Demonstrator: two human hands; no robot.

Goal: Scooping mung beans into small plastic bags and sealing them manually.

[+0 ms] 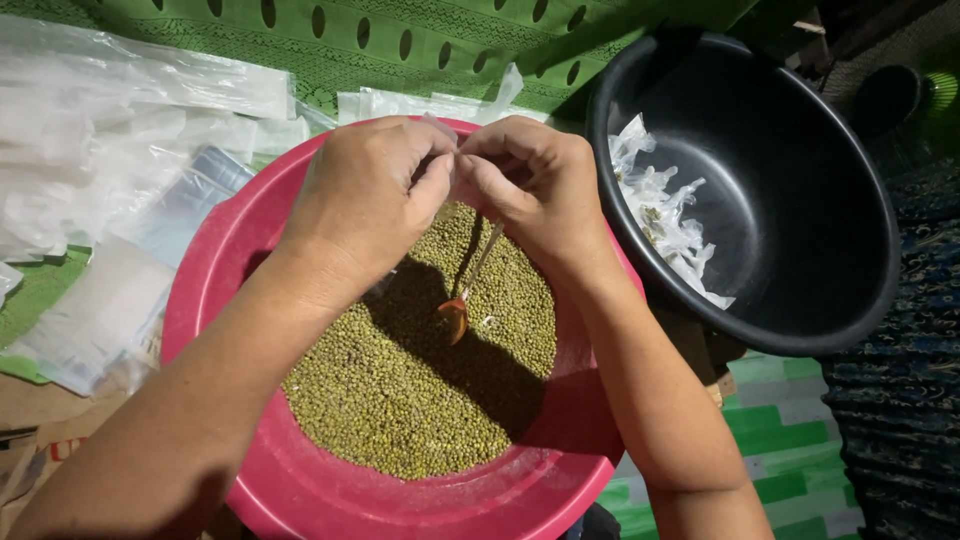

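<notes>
My left hand and my right hand meet over a pink basin full of small green beans. Their fingertips pinch a small clear plastic bag between them, and most of the bag is hidden by the fingers. A metal spoon hangs down from my right hand, its bowl resting on the beans.
A black bucket at the right holds several filled and tied small clear bags. Loose empty plastic bags lie spread on the left over a green mat. A green-and-white striped surface shows at the lower right.
</notes>
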